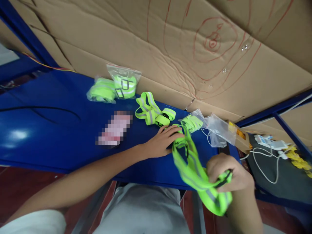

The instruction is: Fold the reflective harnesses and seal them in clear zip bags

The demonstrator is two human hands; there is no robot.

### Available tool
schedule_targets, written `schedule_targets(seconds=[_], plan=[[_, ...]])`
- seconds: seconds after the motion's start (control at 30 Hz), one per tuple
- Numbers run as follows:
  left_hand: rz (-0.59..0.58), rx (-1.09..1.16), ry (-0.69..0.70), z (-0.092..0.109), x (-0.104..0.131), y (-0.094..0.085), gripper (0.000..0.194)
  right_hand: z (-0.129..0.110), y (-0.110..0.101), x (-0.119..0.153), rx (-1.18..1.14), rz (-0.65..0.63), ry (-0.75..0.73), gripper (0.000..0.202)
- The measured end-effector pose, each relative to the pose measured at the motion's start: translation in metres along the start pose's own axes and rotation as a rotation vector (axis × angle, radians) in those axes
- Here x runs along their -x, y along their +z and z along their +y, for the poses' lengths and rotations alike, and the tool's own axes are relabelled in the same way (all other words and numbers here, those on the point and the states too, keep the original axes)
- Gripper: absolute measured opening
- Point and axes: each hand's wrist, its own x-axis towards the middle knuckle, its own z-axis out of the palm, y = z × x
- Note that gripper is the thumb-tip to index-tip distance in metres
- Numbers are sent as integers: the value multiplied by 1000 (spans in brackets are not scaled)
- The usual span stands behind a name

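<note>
My right hand [230,172] is closed round one end of a neon-green reflective strap [191,162] with a grey stripe; a black fitting pokes out of the fist. This hand is slightly blurred. From there the strap runs in loose loops over the blue table to my left hand [163,141], whose fingers bend over its other part, with the thumb below. Just beyond the left fingers lies a second loosely coiled green strap [149,112] with a black buckle. To its right, a folded green strap [192,123] lies in or by clear plastic.
Two clear bags of green straps, one lying [102,90] and one upright [125,85], stand by the cardboard wall [109,35]. A pixelated pink item [115,128] lies on the blue table [48,130]. Rightward are a clear bag [219,130], a cardboard box [240,138] and white cables [265,175].
</note>
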Motion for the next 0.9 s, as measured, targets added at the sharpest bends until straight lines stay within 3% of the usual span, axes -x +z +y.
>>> schedule_targets(seconds=[0.03,0.07,0.1,0.17,0.27,0.33,0.4,0.5,0.57,0.63,0.73,0.8,0.9], plan=[[-50,-32,-4,-2,0,-2,54,-3,-6,6,46,-181,-45,23],[-85,-54,-23,-4,0,-3,49,-4,-12,12,119,-276,-63,25],[-103,-65,-52,-6,0,-5,46,-2,-19,19,218,-305,-60,40],[-112,-65,-124,-11,0,-10,35,8,-29,37,427,-237,-24,60],[-132,-33,-221,-15,-1,-16,16,26,-35,74,621,-165,69,64],[-155,-16,-237,-11,-4,-18,13,31,-34,93,659,-181,134,57],[-170,-24,-168,-5,-10,-19,13,28,-33,100,604,-235,146,62],[-224,-45,-31,1,-26,-16,53,21,-27,84,479,-198,138,61],[-313,1,-40,-4,-37,-14,76,24,-14,60,442,-93,141,55],[-382,87,-112,-13,-45,-13,78,34,4,34,451,-51,122,63],[-363,167,-153,-26,-48,-17,71,54,32,3,519,-60,95,80],[-335,188,-175,-29,-44,-25,74,63,45,-8,585,-53,82,77],[-319,212,-289,-25,-34,-36,88,68,56,-9,667,-25,33,58]])
